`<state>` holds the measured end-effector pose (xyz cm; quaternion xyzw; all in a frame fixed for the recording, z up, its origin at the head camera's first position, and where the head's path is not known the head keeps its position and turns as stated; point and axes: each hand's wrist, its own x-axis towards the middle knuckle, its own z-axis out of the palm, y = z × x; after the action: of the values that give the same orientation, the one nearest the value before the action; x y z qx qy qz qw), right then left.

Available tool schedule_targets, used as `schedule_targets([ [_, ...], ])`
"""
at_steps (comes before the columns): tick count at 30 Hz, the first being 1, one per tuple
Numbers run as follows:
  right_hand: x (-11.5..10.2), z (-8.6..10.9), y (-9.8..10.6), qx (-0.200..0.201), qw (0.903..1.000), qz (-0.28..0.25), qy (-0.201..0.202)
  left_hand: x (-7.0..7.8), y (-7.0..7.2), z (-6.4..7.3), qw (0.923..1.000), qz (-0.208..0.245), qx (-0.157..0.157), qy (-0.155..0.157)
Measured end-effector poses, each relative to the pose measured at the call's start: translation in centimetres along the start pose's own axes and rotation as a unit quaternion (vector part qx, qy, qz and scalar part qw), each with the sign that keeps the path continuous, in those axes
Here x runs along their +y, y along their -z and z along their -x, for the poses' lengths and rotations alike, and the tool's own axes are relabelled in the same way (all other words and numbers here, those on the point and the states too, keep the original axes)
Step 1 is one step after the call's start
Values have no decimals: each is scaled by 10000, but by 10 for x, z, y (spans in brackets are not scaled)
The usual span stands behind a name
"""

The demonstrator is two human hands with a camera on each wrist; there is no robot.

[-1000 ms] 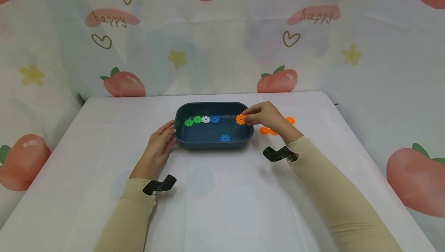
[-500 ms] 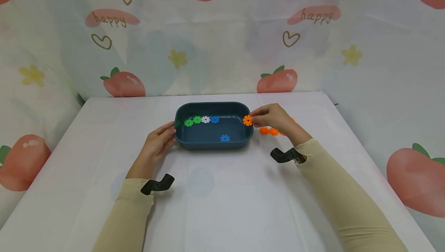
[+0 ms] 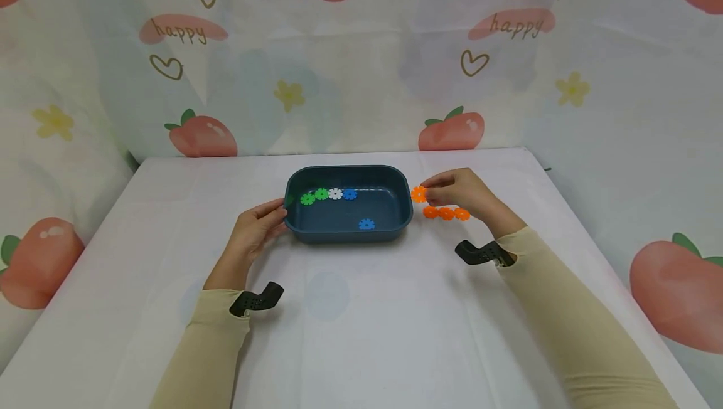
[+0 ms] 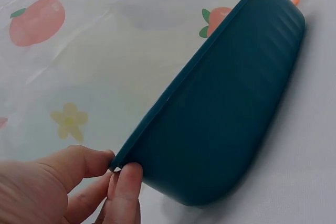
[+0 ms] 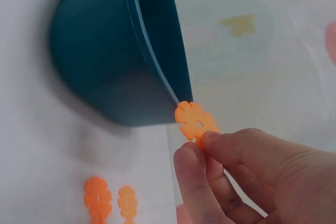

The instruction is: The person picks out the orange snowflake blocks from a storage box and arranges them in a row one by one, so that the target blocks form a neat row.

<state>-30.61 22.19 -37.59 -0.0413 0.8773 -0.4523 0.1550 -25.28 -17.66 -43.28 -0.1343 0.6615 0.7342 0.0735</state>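
My left hand (image 3: 255, 232) pinches the left rim of a dark teal tub (image 3: 333, 237); the left wrist view shows thumb and fingers around the edge. Between the right hand's (image 3: 465, 194) thumb and fingers is an orange slotted snowflake disc (image 5: 195, 120), just outside the tub's right rim, above the table. Inside the tub, two green discs (image 3: 321, 194), a white disc (image 3: 336, 194) and a blue disc (image 3: 350, 194) form a row along the back. Another blue disc (image 3: 366, 224) is by the front wall.
Three orange discs (image 3: 446, 213) lie in a row on the white-covered table (image 3: 361, 334), right of the tub and below the right hand. A printed fabric backdrop (image 3: 361, 83) rises behind the table. Each wrist wears a black camera mount (image 3: 257, 300).
My right hand has moved right with the orange disc, from over the tub's right end to outside its rim. The table discs show more fully. The left hand stays at the tub's rim.
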Motion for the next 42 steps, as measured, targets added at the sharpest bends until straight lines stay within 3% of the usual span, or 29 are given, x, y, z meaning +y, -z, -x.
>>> schedule_targets([
  [7, 12, 5, 14, 35, 9997, 222, -71, 0, 1, 1, 9993, -292, -186, -116],
  [12, 22, 6, 21, 160, 9995, 244, -88, 0, 2, 0, 9995, -170, -243, -131],
  [25, 45, 15, 38, 207, 9995, 62, -217, 0, 0, 1, 9996, -219, -128, -113],
  [42, 76, 22, 54, 217, 9978, 278, -567, -1, 0, 0, 9990, -402, -136, -151],
])
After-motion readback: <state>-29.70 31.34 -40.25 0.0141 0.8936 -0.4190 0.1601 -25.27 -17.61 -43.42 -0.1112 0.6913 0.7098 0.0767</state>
